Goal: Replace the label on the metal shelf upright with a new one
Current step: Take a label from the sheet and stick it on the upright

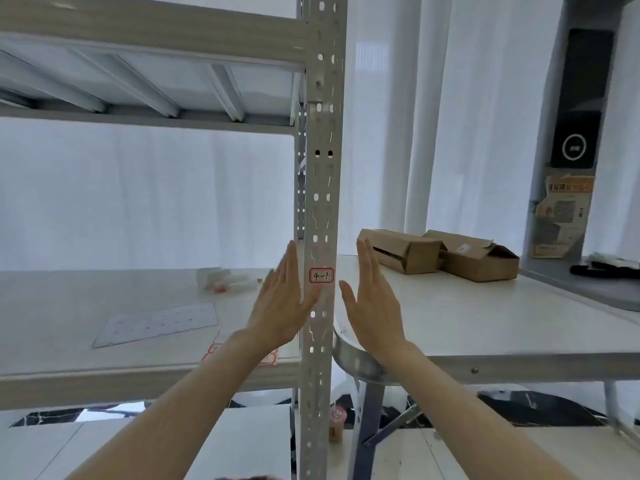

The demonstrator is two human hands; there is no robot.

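A grey perforated metal shelf upright [322, 202] runs from top to bottom through the middle of the view. A small white label [321, 275] with a red border and handwritten "4-1" is stuck on its front face. My left hand [282, 303] is held flat and open just left of the upright, its thumb touching the upright below the label. My right hand [372, 299] is flat and open just right of the upright, with nothing in it. A sheet of red-bordered labels [214, 351] lies on the shelf board, partly hidden under my left forearm.
The shelf board [69, 306] holds a clear perforated sheet [156, 323] and small white tubes [225, 280]. A white table [485, 317] on the right carries two cardboard boxes [440, 254]. White curtains hang behind. A dark device [578, 98] is mounted at the far right.
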